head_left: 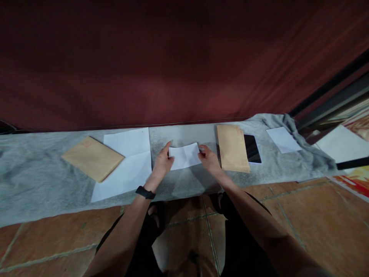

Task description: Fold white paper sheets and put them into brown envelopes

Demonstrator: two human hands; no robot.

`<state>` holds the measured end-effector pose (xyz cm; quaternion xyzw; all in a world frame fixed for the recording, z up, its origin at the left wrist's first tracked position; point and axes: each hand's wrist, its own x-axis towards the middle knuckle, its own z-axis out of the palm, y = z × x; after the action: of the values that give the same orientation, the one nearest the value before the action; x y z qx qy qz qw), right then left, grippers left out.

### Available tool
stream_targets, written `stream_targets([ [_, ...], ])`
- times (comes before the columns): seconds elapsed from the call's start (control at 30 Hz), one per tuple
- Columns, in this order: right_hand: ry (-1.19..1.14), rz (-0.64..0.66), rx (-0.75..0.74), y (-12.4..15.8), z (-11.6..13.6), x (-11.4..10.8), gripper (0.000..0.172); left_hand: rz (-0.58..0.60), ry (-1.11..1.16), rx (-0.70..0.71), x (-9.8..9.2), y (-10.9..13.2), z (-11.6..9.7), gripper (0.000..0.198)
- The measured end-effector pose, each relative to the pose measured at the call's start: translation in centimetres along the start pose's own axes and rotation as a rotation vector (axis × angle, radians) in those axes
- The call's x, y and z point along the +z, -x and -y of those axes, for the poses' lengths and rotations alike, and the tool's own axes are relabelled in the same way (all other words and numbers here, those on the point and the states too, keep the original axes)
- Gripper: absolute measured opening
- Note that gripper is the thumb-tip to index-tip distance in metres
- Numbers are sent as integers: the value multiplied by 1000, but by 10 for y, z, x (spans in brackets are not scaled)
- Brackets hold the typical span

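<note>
Bare forearms (124,238) reach over the near edge of the cloth-covered counter (31,181); left hand (163,161) and right hand (209,158) pinch opposite ends of a white paper (185,156), probably to steady it, between two brown envelopes (233,149), apparently spaced for elbow room.

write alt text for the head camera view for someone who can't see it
A person's left hand and right hand hold a small white paper by its ends over a grey cloth. On the left, a brown envelope overlaps a larger white sheet; on the right, a second envelope partly covers a dark-screened device.
</note>
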<state>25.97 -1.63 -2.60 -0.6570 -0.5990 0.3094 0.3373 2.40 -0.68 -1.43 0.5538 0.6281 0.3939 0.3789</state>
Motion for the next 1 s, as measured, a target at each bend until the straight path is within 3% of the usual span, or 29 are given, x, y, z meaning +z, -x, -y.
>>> stream_targets([
  [0.1, 337, 10, -94, 9, 8, -4, 50, -37, -258, 70, 2, 5, -4, 70],
  [0.17, 434, -14, -172, 12, 14, -7, 49, -25, -328, 104, 3, 9, -8, 64],
  [0.33, 354, 25, -348, 14, 27, 0, 46, -69, -465, 207, 11, 23, -17, 52],
  [0.4, 319, 84, -393, 17, 30, 9, 48, -27, -465, 303, 22, 31, -18, 51],
  [0.5, 338, 171, -458, 24, 33, 23, 52, 149, -383, 376, 42, 44, -13, 56],
  [0.57, 376, 207, -477, 28, 32, 31, 55, 219, -338, 368, 52, 50, -8, 60],
  [0.7, 448, 217, -457, 27, 27, 37, 56, 239, -379, 335, 60, 52, -1, 63],
  [1.0, 551, 156, -414, 17, 13, 34, 57, 107, -681, 331, 51, 43, 2, 65],
])
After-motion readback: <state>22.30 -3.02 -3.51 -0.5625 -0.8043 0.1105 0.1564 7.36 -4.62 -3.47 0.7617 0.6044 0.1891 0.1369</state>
